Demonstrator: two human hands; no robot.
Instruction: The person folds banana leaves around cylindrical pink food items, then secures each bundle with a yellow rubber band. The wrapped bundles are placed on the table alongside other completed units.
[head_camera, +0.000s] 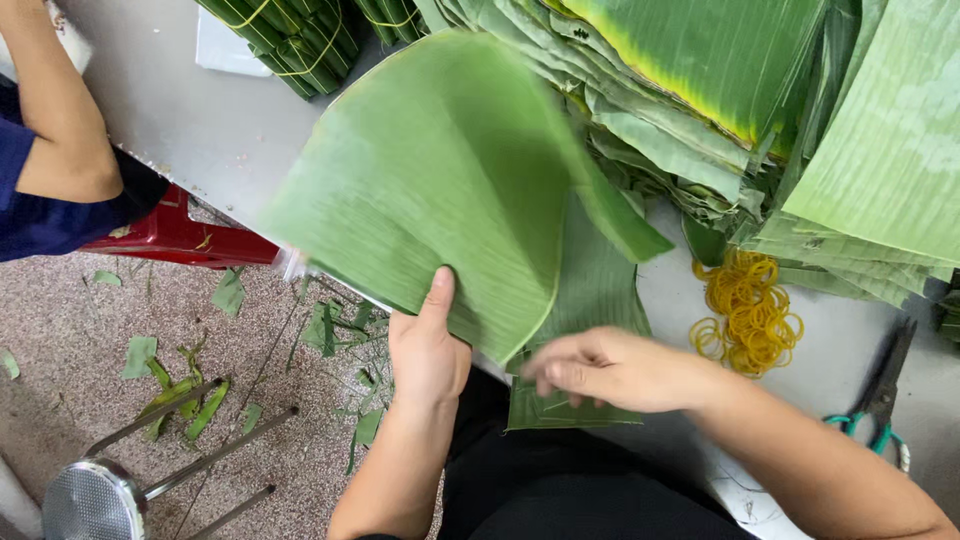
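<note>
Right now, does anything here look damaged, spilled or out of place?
Yes. Torn leaf scraps lie scattered on the floor beside the table. One leaf on the stack has a yellowed edge. The left hand holds a whole leaf; the right hand is blurred.

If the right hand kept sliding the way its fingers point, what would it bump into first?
Likely the left hand: the right hand points leftward across the dark green leaf beneath it, toward the left hand gripping the big raised leaf. Depth is unclear.
</note>
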